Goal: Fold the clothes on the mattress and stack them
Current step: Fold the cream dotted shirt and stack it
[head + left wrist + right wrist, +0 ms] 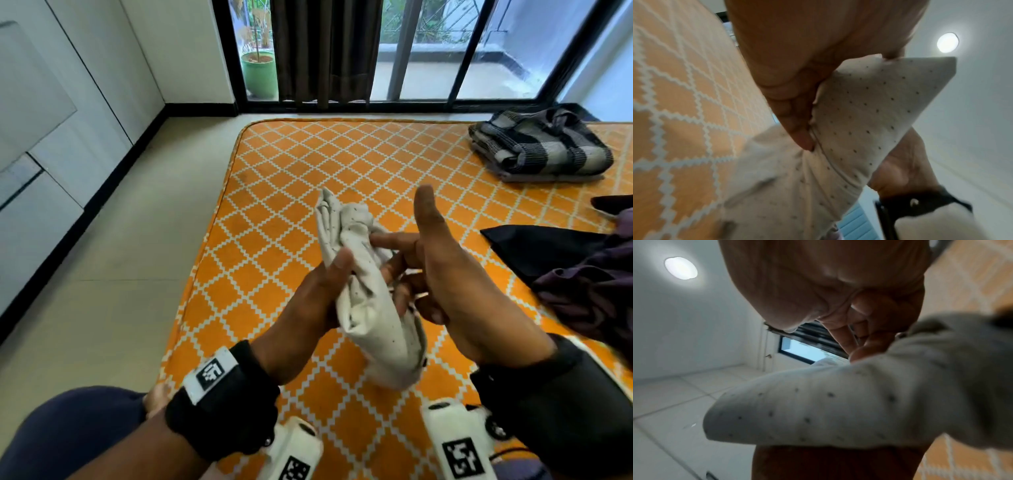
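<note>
Left hand (pixel 310 296) gripping bunched dotted garment (pixel 370 301) above mattress (pixel 291 171); right hand (pixel 445 274) loosely fingering cloth, thumb raised, probably hunting an edge.

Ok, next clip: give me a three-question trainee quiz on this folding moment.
1. True or false: the dotted white garment lies flat on the orange mattress.
2. Which hand grips it by the thumb: A left hand, B right hand?
3. Fill in: the folded plaid stack sits at the mattress's far ____ corner.

Key: 1 false, it is held up bunched; 2 A; 3 right.
</note>
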### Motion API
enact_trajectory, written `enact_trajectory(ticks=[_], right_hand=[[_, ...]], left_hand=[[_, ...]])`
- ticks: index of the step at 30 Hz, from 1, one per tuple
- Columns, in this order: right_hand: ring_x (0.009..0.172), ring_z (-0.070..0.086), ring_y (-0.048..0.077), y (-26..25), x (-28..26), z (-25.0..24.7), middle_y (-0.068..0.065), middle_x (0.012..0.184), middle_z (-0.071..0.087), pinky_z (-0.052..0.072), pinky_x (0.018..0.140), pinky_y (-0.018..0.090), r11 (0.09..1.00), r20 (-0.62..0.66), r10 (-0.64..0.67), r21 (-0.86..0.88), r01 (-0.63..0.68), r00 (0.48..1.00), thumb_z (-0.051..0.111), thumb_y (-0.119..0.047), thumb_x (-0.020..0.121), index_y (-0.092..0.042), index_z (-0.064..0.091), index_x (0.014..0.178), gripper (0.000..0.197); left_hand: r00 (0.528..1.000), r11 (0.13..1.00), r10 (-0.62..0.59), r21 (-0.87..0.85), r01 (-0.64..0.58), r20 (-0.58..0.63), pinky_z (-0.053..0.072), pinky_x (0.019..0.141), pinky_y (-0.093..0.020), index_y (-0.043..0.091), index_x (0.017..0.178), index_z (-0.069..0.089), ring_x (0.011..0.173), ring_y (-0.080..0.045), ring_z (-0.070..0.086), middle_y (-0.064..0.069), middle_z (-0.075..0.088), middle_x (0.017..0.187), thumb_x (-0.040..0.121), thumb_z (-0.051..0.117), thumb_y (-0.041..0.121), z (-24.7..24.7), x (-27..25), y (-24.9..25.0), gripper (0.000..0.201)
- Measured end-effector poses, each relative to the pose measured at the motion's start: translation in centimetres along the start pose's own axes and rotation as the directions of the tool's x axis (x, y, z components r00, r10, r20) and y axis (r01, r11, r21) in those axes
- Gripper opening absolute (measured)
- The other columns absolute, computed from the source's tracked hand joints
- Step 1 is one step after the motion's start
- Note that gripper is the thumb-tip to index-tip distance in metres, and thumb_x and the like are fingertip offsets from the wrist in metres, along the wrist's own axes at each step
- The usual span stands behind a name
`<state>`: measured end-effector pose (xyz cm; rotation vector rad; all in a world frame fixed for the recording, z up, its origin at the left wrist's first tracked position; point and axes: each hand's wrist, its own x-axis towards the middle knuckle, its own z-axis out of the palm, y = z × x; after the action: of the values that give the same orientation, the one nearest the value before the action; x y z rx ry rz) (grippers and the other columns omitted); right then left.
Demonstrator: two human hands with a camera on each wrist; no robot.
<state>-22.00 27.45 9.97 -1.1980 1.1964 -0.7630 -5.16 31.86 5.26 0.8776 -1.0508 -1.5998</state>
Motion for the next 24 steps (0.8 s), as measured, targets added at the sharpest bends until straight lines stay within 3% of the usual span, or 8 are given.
enact_trajectory(ticks=[2,5,8,11,15,17,21,24], right_hand=[[0.051,0.056,0.018,-0.7,-0.1,0.6,0.008,0.074,0.07,0.04,0.049,0.023,0.989,-0.031,-0.12,-0.09,0.116,0.992,0.023,-0.101,0.074,-0.026,0.073,0.12,0.102],[0.059,0.063,0.012,0.7,0.9,1.9,0.002,0.081,0.075,0.042,0.064,0.035,0.947,0.043,-0.171,-0.268,0.176,0.984,0.018,-0.112,0.054,-0.028,0.077,0.105,0.114],[0.09,0.07,0.002,3.7,1.6,3.5,-0.014,0.108,0.077,0.051,0.073,0.039,0.919,0.25,-0.027,-0.376,0.123,0.968,0.017,-0.109,0.058,-0.044,0.076,0.11,0.102],[0.125,0.062,0.02,6.2,1.7,3.5,0.002,0.135,0.067,0.049,0.106,0.049,0.875,0.393,0.028,-0.455,0.168,0.919,0.033,-0.082,0.091,-0.018,0.065,0.135,0.085],[0.092,0.07,-0.004,6.2,3.4,0.6,-0.013,0.103,0.078,0.054,0.078,0.019,0.894,0.191,-0.169,-0.383,0.232,0.967,0.066,-0.038,0.1,-0.026,0.077,0.114,0.022],[0.076,0.069,-0.001,6.1,4.3,-2.3,-0.01,0.089,0.076,0.05,0.067,0.021,0.866,-0.054,-0.235,-0.466,0.183,0.971,0.076,-0.032,0.094,-0.027,0.077,0.103,0.01],[0.089,0.066,0.017,8.6,5.4,-6.7,-0.002,0.107,0.069,0.053,0.073,0.036,0.647,-0.282,-0.05,-0.74,-0.184,0.958,0.084,-0.052,0.08,-0.024,0.064,0.122,0.054],[0.089,0.068,0.024,9.9,6.5,-6.6,0.002,0.101,0.07,0.06,0.073,0.045,0.748,-0.273,0.133,-0.603,-0.277,0.953,0.087,-0.05,0.079,-0.02,0.064,0.104,0.046]], left_hand=[[0.995,0.967,-0.039,-0.247,0.06,0.09,0.057,0.094,-0.032,0.023,0.122,0.077,0.113,-0.019,0.071,-0.003,0.073,0.124,0.075,0.079,0.06,-0.4,-0.6,0.8,0.06],[0.982,0.909,-0.17,-0.372,0.19,0.086,0.052,0.106,-0.044,0.013,0.137,0.066,0.126,-0.031,0.064,-0.014,0.063,0.14,0.09,0.069,0.045,-2.8,-0.3,0.8,0.056],[0.899,0.899,-0.425,-0.164,0.406,-0.105,0.053,0.102,-0.045,0.01,0.137,0.065,0.123,-0.036,0.064,-0.02,0.065,0.137,0.097,0.061,0.04,-6.4,0.8,-0.3,0.05],[0.818,0.834,-0.442,0.168,0.526,-0.37,0.055,0.083,-0.043,0.011,0.125,0.069,0.109,-0.033,0.068,-0.02,0.07,0.125,0.075,0.088,0.026,-9.5,1.3,-1.8,0.056],[0.818,0.741,-0.304,0.419,0.525,-0.489,0.06,0.09,-0.049,0.017,0.12,0.057,0.104,-0.027,0.069,-0.006,0.07,0.114,0.074,0.089,0.004,-10.2,1.5,-2.6,0.057],[0.831,0.66,-0.175,0.563,0.497,-0.528,0.059,0.084,-0.041,0.019,0.129,0.053,0.101,-0.02,0.067,0.0,0.067,0.113,0.074,0.092,0.015,-10.2,1.5,-3.0,0.068],[0.844,0.367,0.144,0.819,0.44,-0.517,0.054,0.082,-0.036,0.026,0.134,0.052,0.097,-0.017,0.063,0.004,0.06,0.114,0.077,0.087,0.045,-10.7,2.0,-3.3,0.069],[0.839,0.483,0.103,0.764,0.427,-0.534,0.052,0.071,-0.035,0.023,0.114,0.065,0.085,-0.019,0.066,0.003,0.067,0.092,0.083,0.084,0.038,-11.2,3.1,-3.1,0.039]])
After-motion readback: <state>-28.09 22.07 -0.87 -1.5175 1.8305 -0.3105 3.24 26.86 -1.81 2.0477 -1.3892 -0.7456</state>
